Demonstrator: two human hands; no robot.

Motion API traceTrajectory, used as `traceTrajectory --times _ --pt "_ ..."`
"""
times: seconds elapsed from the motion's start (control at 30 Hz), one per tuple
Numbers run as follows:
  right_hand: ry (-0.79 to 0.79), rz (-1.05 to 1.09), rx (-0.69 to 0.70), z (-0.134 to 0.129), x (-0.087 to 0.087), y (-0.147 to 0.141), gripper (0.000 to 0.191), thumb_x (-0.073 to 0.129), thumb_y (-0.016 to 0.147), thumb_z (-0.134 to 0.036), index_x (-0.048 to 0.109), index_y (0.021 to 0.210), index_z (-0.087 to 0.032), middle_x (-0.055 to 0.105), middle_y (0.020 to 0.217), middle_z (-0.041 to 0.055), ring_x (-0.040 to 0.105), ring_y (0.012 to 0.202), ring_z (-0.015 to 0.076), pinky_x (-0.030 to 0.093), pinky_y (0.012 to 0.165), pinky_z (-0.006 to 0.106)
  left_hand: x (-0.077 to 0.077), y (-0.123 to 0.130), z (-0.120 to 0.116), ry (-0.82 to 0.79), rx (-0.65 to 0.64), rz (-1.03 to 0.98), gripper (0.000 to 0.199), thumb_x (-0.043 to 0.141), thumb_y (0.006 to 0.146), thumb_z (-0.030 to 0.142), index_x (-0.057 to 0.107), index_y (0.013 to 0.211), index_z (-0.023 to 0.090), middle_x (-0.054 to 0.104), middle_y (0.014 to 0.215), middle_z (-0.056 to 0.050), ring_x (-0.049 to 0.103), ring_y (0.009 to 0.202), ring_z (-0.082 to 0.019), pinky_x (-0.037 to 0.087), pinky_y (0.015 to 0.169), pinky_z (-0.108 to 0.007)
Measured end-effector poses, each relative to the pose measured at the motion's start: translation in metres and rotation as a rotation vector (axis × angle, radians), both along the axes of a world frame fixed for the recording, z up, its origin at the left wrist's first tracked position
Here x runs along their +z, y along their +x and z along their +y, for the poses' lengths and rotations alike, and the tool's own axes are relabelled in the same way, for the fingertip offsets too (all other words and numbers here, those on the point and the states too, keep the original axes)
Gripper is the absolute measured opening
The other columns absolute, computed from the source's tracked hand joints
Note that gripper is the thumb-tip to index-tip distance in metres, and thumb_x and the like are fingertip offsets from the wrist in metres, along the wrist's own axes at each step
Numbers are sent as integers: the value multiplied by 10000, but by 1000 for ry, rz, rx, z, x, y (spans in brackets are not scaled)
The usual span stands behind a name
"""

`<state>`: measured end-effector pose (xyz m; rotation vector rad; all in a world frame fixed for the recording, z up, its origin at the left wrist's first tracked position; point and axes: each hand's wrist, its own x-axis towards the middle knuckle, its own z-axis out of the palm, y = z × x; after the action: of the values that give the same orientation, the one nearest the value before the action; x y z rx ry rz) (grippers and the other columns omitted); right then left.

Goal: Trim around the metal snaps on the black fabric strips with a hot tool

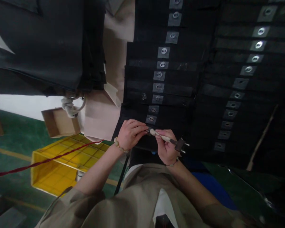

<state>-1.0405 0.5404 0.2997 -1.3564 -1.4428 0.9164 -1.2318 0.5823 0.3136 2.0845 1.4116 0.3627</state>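
Note:
Black fabric pieces (173, 110) overlap in rows, each with a small patch and a round metal ring. My left hand (130, 133) rests at the front edge of the nearest piece, its fingertips pinched at a small ring or patch there. My right hand (167, 147) is closed around a pale, slim tool (165, 137), whose rounded white tip touches the spot beside my left fingertips. The tool's dark end with two metal prongs points right. What exactly lies between my left fingertips is hard to make out.
A second column of black pieces (247, 110) lies right. Black sheets (49, 41) are stacked upper left. Below them are a cardboard box (61, 122), a yellow crate (68, 158) and a red cord (54, 158). A blue object (211, 186) sits lower right.

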Motion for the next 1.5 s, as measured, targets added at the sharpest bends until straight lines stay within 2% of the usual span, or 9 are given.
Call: traceTrajectory --times 0.2,0.47,0.7,0.83,0.97,1.13,1.23,1.33,1.5 --pt "9 -77 15 -1 -3 -2 172 599 933 -134 618 1081 -220 700 993 58 674 896 172 595 756 347 -3 -3 4 -11 9 -21 184 635 945 367 797 983 291 781 1006 -7 636 930 -175 408 746 -357" --pt "36 -176 22 5 2 -8 135 615 925 -151 617 1040 -223 693 928 51 679 831 160 582 699 306 -2 -1 3 -19 72 3 178 620 957 395 791 959 346 785 1004 24 648 944 -185 306 817 -444" --pt "70 -397 55 8 5 -19 140 656 890 -139 605 984 -231 642 855 37 668 790 150 573 672 277 -5 -3 3 -46 57 -6 190 596 967 410 769 982 333 777 1016 24 636 959 -190 286 825 -446" --pt "16 -376 88 13 12 -18 114 608 935 -168 590 1033 -222 658 914 55 641 820 154 556 705 291 -3 -5 3 -101 52 13 160 618 956 384 723 1037 294 768 1049 10 631 995 -203 283 827 -438" --pt "17 -535 172 23 28 -27 26 613 956 -221 612 979 -232 628 869 37 590 804 147 459 616 246 -2 -8 4 -179 53 9 216 614 935 306 648 1143 255 753 1081 -15 625 1002 -217 277 831 -420" --pt "-28 -741 239 29 36 -37 58 660 906 -191 639 912 -244 561 808 30 500 761 153 287 513 265 -3 -9 4 -183 48 -10 199 564 934 262 644 1115 239 752 1063 -20 626 1002 -233 258 817 -404" --pt "-11 -665 227 26 30 -30 63 652 909 -176 635 934 -231 564 809 30 517 761 152 353 550 255 2 -8 3 -190 42 12 188 593 935 279 638 1112 235 754 1074 -26 631 1010 -235 260 818 -401" --pt "2 -362 153 25 19 -16 88 622 933 -158 612 997 -217 626 876 32 594 795 143 498 665 265 12 -3 7 -191 60 33 178 624 938 272 633 1113 240 756 1075 -14 645 995 -214 273 838 -403" --pt "140 -97 -88 41 6 4 171 635 911 -126 625 1047 -229 674 940 34 664 873 170 572 744 342 13 12 25 57 134 13 121 610 967 308 723 1007 291 774 946 29 644 898 -178 280 831 -414"
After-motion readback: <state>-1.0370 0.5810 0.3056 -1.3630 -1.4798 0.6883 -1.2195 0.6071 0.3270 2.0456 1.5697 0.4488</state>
